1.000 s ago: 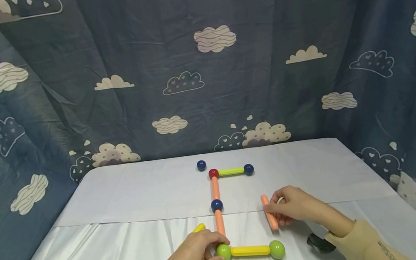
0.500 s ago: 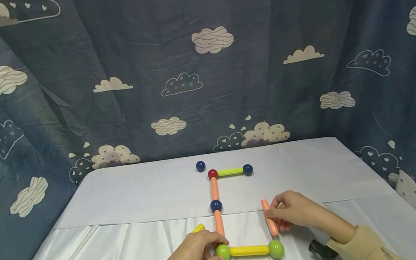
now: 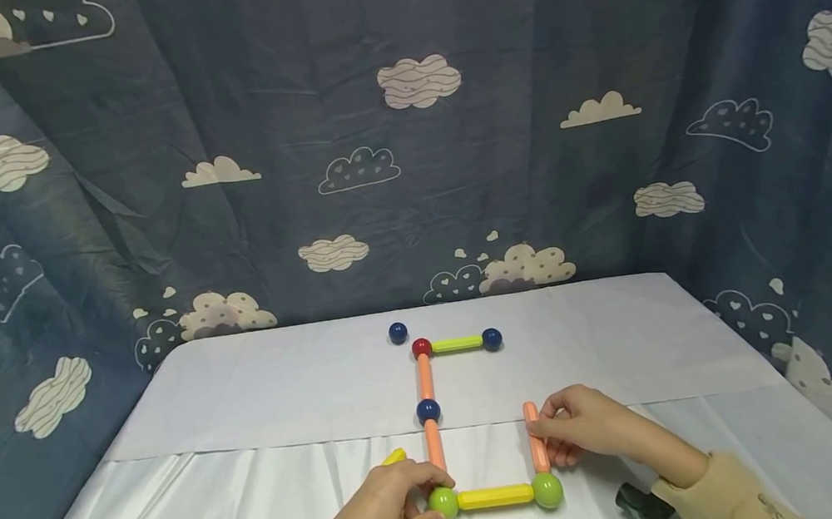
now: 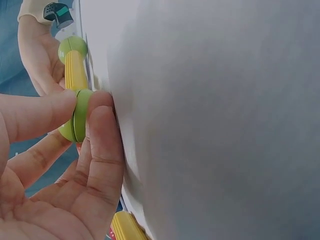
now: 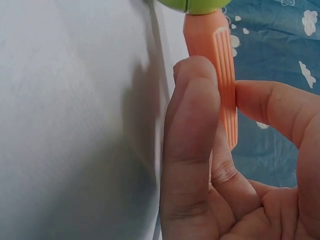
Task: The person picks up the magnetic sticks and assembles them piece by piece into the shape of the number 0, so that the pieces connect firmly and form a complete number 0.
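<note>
My right hand (image 3: 582, 426) pinches an orange ribbed rod (image 3: 535, 438) between thumb and fingers. The rod's near end meets a green ball (image 3: 547, 490); in the right wrist view the orange rod (image 5: 212, 37) abuts the green ball (image 5: 195, 4). A yellow rod (image 3: 495, 497) links that ball to another green ball (image 3: 443, 503), which my left hand (image 3: 391, 508) pinches. In the left wrist view thumb and fingers grip this green ball (image 4: 80, 117). From it a second orange rod (image 3: 435, 444) runs away to a blue ball (image 3: 428, 410).
Beyond, another orange rod (image 3: 426, 377) leads to a red ball (image 3: 421, 348), with a lime rod (image 3: 458, 344) and a blue ball (image 3: 492, 339) on its right. A loose blue ball (image 3: 398, 333) lies behind. Another yellow rod (image 3: 394, 456) shows partly behind the left hand.
My right hand has moved the orange rod nearer and straightened it, bringing its end from apart to against the right green ball. The left hand keeps its pinch; the view shifts slightly.
</note>
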Available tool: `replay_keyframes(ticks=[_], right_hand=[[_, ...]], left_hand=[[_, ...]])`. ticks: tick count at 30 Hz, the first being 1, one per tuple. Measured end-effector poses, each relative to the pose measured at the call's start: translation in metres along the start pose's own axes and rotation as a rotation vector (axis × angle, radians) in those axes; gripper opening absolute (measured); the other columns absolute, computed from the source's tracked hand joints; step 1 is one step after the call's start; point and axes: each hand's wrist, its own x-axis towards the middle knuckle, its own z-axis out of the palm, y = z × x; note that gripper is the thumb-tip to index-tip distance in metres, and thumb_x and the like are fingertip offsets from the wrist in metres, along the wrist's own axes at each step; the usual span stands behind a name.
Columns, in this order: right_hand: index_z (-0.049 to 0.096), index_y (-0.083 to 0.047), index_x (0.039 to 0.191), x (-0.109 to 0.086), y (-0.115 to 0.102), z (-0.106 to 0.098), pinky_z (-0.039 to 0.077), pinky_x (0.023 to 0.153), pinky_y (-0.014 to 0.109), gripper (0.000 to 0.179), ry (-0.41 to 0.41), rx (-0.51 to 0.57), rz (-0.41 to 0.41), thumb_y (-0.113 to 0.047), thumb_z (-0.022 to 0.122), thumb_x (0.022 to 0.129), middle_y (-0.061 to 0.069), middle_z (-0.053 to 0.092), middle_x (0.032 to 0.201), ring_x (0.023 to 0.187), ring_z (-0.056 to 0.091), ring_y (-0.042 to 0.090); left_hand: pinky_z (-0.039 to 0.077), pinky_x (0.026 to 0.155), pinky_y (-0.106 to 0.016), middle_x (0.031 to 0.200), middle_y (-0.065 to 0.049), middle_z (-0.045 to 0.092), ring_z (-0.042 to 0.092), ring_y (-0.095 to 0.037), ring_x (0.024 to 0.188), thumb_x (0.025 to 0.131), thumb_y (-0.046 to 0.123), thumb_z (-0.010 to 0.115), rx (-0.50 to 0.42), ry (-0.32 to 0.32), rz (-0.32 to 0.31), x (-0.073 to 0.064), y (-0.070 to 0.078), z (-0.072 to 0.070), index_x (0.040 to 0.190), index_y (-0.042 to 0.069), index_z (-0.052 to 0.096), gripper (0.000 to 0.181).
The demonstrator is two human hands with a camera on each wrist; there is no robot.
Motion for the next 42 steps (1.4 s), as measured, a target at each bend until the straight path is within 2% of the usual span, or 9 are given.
replay_keyframes(ticks=[12,18,21,27,31,36,39,42], right_hand=[[0.069,-0.005,0.096,0.001,0.002,0.002,0.058,0.059,0.026,0.026,-0.005,0.002,0.002,-0.029,0.072,0.103,0.001,0.071,0.067,0.059,0.064,0.010],[0.068,-0.005,0.099,0.001,0.003,0.002,0.058,0.061,0.025,0.027,-0.027,0.032,0.033,-0.031,0.073,0.103,0.001,0.072,0.068,0.061,0.066,0.010],[0.067,-0.005,0.101,0.000,0.003,0.003,0.057,0.061,0.024,0.027,-0.041,0.048,0.048,-0.031,0.073,0.103,0.001,0.072,0.069,0.061,0.065,0.009],[0.067,-0.005,0.104,0.001,0.004,0.003,0.058,0.060,0.024,0.027,-0.062,0.076,0.047,-0.031,0.074,0.102,0.001,0.073,0.070,0.061,0.067,0.009],[0.066,-0.005,0.104,0.001,0.006,0.002,0.059,0.060,0.024,0.027,-0.067,0.092,0.034,-0.031,0.074,0.103,0.002,0.074,0.070,0.063,0.069,0.010],[0.065,-0.005,0.106,0.001,0.007,0.002,0.059,0.060,0.025,0.028,-0.066,0.101,0.030,-0.031,0.074,0.103,0.003,0.074,0.071,0.063,0.070,0.011],[0.065,-0.004,0.108,0.001,0.007,0.004,0.059,0.060,0.024,0.028,-0.069,0.116,0.036,-0.031,0.074,0.102,0.003,0.074,0.072,0.063,0.070,0.011],[0.065,-0.004,0.108,0.000,0.007,0.006,0.059,0.060,0.024,0.028,-0.074,0.135,0.029,-0.030,0.074,0.102,0.004,0.074,0.071,0.063,0.070,0.011]], left_hand=[[0.050,0.063,-0.018,0.096,0.015,0.065,0.055,0.000,0.069,0.094,0.007,0.081,0.019,-0.004,0.006,0.000,0.002,0.000,0.121,0.019,0.077,0.029],[0.050,0.065,-0.018,0.097,0.015,0.064,0.056,-0.002,0.071,0.094,0.011,0.081,0.046,-0.027,-0.042,0.002,0.007,-0.003,0.124,0.022,0.075,0.033],[0.050,0.062,-0.018,0.098,0.013,0.066,0.057,-0.003,0.067,0.094,0.012,0.082,0.061,-0.035,-0.039,0.002,0.011,-0.009,0.127,0.022,0.074,0.034],[0.054,0.059,-0.022,0.100,0.006,0.071,0.062,-0.006,0.066,0.096,0.015,0.081,0.129,-0.010,-0.017,0.004,0.023,-0.038,0.126,0.019,0.074,0.031],[0.054,0.061,-0.026,0.102,0.002,0.074,0.064,-0.012,0.070,0.098,0.015,0.080,0.212,0.038,-0.027,0.016,0.034,-0.066,0.125,0.018,0.075,0.028],[0.057,0.065,-0.028,0.104,-0.002,0.075,0.069,-0.016,0.073,0.098,0.012,0.079,0.277,0.150,-0.068,0.044,0.033,-0.101,0.126,0.017,0.074,0.029],[0.059,0.068,-0.028,0.106,-0.005,0.076,0.071,-0.015,0.074,0.098,0.011,0.078,0.325,0.204,-0.081,0.064,0.024,-0.120,0.128,0.016,0.073,0.030],[0.059,0.070,-0.029,0.108,-0.008,0.077,0.072,-0.015,0.076,0.099,0.014,0.078,0.373,0.229,-0.076,0.085,0.013,-0.136,0.131,0.014,0.072,0.032]])
